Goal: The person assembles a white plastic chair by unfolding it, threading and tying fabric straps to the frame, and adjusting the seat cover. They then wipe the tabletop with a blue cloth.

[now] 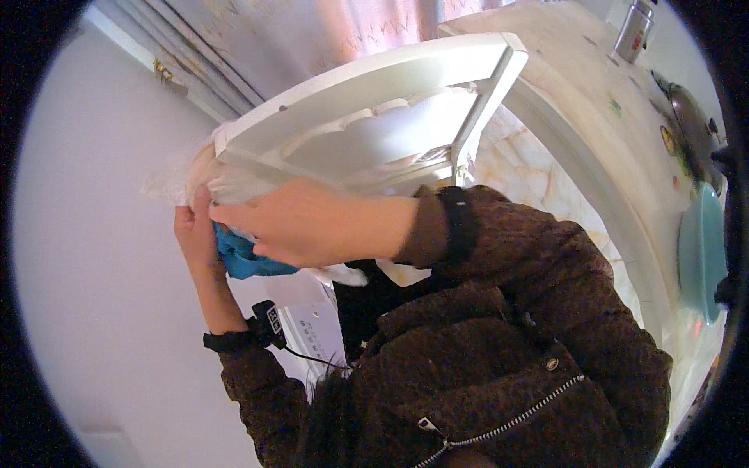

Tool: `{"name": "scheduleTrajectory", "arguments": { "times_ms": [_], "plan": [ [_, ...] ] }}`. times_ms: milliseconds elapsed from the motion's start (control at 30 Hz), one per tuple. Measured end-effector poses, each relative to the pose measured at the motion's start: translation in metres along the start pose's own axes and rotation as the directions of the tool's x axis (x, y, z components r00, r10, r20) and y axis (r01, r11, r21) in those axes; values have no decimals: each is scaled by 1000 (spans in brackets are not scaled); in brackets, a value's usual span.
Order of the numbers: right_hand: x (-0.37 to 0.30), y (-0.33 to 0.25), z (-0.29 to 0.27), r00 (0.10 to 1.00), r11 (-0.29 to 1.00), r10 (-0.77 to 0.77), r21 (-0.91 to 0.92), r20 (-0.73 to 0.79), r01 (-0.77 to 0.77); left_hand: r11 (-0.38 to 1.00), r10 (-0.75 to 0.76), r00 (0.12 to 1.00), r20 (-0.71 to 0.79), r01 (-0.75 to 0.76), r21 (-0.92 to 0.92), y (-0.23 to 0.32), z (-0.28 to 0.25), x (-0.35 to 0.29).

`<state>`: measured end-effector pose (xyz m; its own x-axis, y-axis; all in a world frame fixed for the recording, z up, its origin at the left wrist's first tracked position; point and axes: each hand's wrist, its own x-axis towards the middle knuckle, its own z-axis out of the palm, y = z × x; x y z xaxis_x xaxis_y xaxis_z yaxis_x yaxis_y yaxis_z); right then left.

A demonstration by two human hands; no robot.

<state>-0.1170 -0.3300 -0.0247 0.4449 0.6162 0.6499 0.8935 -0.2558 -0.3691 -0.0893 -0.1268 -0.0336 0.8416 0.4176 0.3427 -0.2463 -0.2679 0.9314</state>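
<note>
Head view: both hands [257, 226] press blue cloth [242, 257] against white chair's [374, 117] edge

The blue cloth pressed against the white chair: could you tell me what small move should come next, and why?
Probably slide the blue cloth along the white chair frame: the right hand presses it at one corner, the left hand steadying beside it.

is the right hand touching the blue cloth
Touching. The head view shows the right hand laid over the blue cloth, its fingers pressing the cloth's top edge with no gap.
</note>
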Motion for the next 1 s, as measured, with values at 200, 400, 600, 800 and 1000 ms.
{"name": "scheduleTrajectory", "arguments": {
  "times_ms": [200,400,600,800,1000],
  "plan": [
    [-96,47,-158,823,798,-9,-501,-567,-336,986,106,994,-28,-102,130,3,-14,16],
    [-174,62,-226,673,858,423,28,-607,-513,983,180,984,5,-180,35,32,0,6],
    [-201,89,-240,840,756,513,556,-178,-344,971,228,973,42,-230,59,58,19,-8],
    [-166,131,-228,889,904,427,-41,165,-426,953,301,952,61,-303,24,77,29,0],
    [-120,175,-192,895,943,334,-96,295,-320,880,468,878,99,-473,36,80,25,-12]
  ]
}}
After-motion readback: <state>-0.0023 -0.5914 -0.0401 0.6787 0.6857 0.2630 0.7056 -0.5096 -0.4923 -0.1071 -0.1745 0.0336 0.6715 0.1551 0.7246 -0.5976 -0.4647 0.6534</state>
